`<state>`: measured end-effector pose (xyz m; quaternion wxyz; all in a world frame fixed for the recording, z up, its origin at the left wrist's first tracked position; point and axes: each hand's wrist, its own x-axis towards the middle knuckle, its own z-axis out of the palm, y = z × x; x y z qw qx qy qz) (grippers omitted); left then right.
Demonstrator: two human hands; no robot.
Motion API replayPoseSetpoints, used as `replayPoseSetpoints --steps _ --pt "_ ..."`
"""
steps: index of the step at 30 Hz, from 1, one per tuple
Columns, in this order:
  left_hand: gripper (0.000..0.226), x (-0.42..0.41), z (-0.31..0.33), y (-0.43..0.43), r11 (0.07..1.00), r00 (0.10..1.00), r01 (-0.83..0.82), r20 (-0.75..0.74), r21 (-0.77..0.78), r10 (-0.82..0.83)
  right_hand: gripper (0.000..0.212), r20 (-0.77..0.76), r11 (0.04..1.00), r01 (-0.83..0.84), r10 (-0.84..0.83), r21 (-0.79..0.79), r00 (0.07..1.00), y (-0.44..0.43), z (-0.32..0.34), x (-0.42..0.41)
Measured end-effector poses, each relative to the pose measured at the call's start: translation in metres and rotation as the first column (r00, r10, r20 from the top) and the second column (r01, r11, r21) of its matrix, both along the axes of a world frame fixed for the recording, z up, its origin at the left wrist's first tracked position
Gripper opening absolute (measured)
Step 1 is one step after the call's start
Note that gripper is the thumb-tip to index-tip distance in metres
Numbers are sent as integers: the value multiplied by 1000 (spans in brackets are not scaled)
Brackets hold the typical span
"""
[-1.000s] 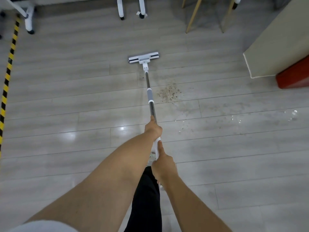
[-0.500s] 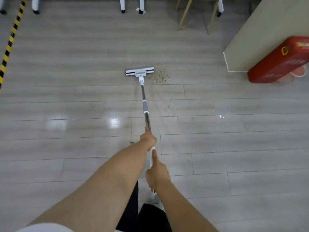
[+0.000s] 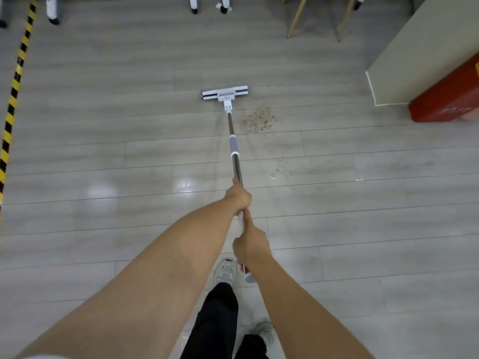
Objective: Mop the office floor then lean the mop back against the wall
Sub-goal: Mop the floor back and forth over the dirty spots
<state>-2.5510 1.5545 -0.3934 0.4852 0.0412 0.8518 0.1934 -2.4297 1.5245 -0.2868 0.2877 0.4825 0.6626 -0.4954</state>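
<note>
A flat white mop head (image 3: 225, 93) lies on the grey plank floor (image 3: 103, 151), joined to a long metal handle (image 3: 234, 151) with a grey sleeve. My left hand (image 3: 239, 196) grips the handle further down the shaft, thumb along it. My right hand (image 3: 250, 246) grips the handle's upper white part, thumb pointing along the shaft. A patch of brown dirt specks (image 3: 259, 120) lies just right of the shaft, behind the mop head. Smaller specks and wet spots (image 3: 281, 171) trail nearer to me.
A beige cabinet or wall corner (image 3: 404, 66) and a red box (image 3: 445, 99) stand at the right. Wooden chair legs (image 3: 295, 19) and white furniture legs (image 3: 193, 5) are at the top. Yellow-black tape (image 3: 14, 86) runs down the left. My feet (image 3: 225, 272) are below.
The mop head was pulled back beside the dirt patch, then pushed forward again past it. The view shifted as I stepped; both hands kept their grip.
</note>
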Motion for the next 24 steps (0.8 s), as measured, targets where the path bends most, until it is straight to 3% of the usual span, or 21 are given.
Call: replayPoseSetpoints --steps 8,13,14,18,24 --pt "77 -134 -13 60 998 999 49 6 38 -49 92 -23 997 71 -71 -2 997 56 -18 -128" --pt "74 -157 -26 61 997 997 79 1 26 -79 88 -19 993 115 -115 -16 993 55 -44 -147" --pt "79 -153 -32 59 995 995 98 3 10 -99 82 -1 992 127 -127 -10 992 50 -50 -141" --pt "89 -126 -55 45 996 995 85 44 -8 -84 25 112 960 281 -280 9 953 25 -77 -101" --pt "91 -86 -66 31 999 996 35 79 11 -36 16 99 946 325 -322 -11 941 12 -90 -53"
